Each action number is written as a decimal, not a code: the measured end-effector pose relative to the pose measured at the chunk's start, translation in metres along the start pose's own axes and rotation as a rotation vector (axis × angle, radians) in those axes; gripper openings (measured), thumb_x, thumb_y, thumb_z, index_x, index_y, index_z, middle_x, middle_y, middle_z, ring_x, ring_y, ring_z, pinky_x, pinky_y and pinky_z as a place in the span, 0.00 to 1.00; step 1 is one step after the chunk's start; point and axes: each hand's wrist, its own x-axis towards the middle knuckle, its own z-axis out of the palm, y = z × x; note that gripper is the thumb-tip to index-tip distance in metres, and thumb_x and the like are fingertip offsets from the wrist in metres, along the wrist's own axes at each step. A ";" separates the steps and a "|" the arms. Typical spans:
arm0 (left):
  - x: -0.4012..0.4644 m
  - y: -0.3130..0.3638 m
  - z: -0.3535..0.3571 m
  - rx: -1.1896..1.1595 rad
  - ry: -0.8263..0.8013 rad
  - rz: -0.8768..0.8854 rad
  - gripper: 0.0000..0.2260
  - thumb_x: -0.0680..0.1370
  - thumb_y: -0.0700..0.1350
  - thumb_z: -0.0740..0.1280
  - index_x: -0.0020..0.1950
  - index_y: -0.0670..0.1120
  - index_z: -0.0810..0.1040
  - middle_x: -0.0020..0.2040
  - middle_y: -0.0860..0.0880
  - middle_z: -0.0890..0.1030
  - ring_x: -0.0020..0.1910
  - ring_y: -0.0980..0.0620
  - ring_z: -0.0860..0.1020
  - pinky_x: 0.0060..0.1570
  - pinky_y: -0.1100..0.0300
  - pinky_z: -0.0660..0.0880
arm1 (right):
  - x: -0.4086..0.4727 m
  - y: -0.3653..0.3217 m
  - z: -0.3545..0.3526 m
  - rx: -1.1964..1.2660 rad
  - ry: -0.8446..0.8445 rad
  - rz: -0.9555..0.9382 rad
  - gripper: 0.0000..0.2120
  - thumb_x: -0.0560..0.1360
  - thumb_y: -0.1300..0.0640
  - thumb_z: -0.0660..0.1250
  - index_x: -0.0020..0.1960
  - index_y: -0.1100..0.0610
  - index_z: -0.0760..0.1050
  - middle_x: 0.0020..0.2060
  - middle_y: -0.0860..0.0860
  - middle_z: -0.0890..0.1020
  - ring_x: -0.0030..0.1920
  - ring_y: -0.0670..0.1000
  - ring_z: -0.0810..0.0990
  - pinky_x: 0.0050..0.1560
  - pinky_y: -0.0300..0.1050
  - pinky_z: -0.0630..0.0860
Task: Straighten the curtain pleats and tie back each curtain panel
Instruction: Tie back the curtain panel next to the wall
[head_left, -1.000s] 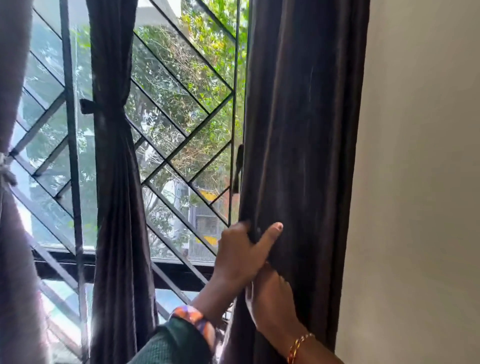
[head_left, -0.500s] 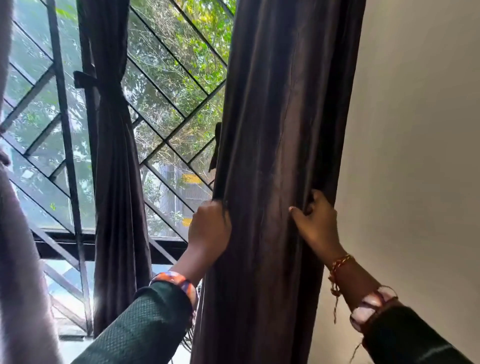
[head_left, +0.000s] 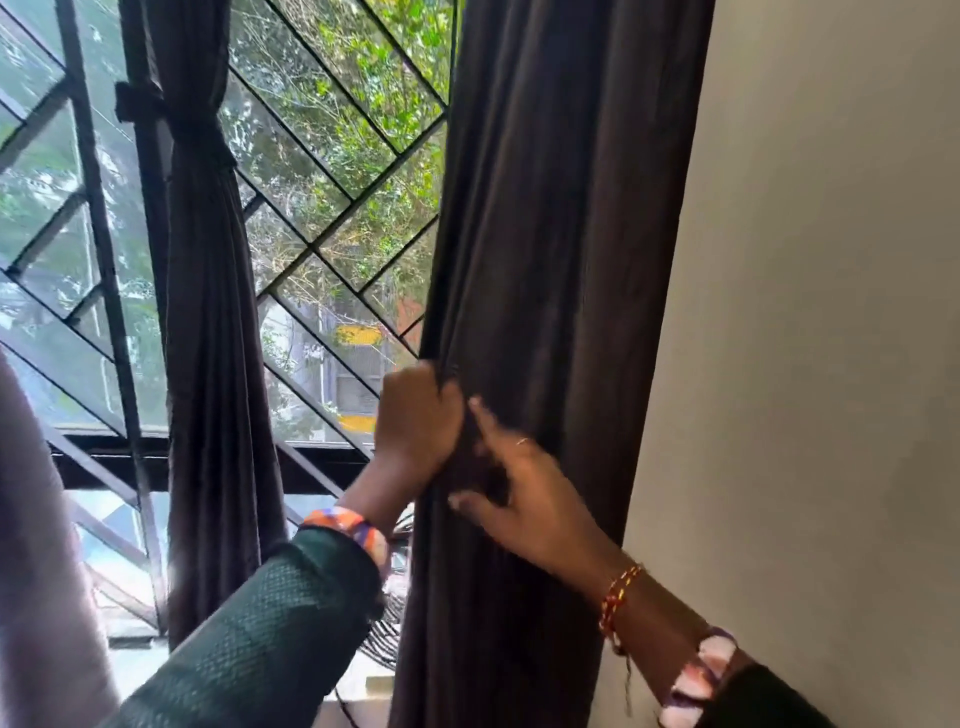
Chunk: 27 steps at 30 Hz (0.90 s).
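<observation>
Our left hand (head_left: 418, 415) gripped the hanging curtain panel's (head_left: 561, 260) left edge; our right hand (head_left: 524, 499), fingers spread, lay just right.

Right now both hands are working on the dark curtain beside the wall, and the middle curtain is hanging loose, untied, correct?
Not quite. The head view shows the middle curtain already tied back with a band. The left hand and right hand are indeed on the curtain beside the wall.

A single head-worn wide-angle view — close in, tilted slightly upward — faces the dark curtain panel (head_left: 550, 260) hanging between the grilled window (head_left: 332, 156) at left and the wall (head_left: 831, 312) at right.
</observation>
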 end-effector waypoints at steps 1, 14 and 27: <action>0.001 -0.007 -0.006 0.033 0.009 0.011 0.13 0.78 0.39 0.61 0.46 0.29 0.78 0.45 0.30 0.80 0.46 0.33 0.78 0.45 0.48 0.67 | 0.003 0.006 -0.008 -0.039 0.162 0.002 0.39 0.68 0.47 0.69 0.75 0.55 0.59 0.64 0.56 0.74 0.65 0.53 0.72 0.66 0.46 0.68; 0.001 -0.018 -0.019 0.117 0.008 0.035 0.11 0.77 0.38 0.60 0.45 0.29 0.76 0.46 0.29 0.79 0.46 0.32 0.77 0.45 0.47 0.70 | 0.034 0.021 -0.066 0.104 0.551 0.403 0.18 0.72 0.58 0.69 0.61 0.61 0.75 0.53 0.59 0.82 0.54 0.60 0.80 0.55 0.46 0.76; -0.020 0.021 0.010 -0.438 -0.100 0.041 0.21 0.79 0.47 0.60 0.26 0.46 0.65 0.22 0.53 0.67 0.21 0.57 0.67 0.23 0.67 0.61 | -0.009 -0.041 0.000 -0.188 0.119 0.218 0.22 0.78 0.54 0.61 0.70 0.55 0.62 0.56 0.56 0.80 0.54 0.59 0.80 0.52 0.49 0.78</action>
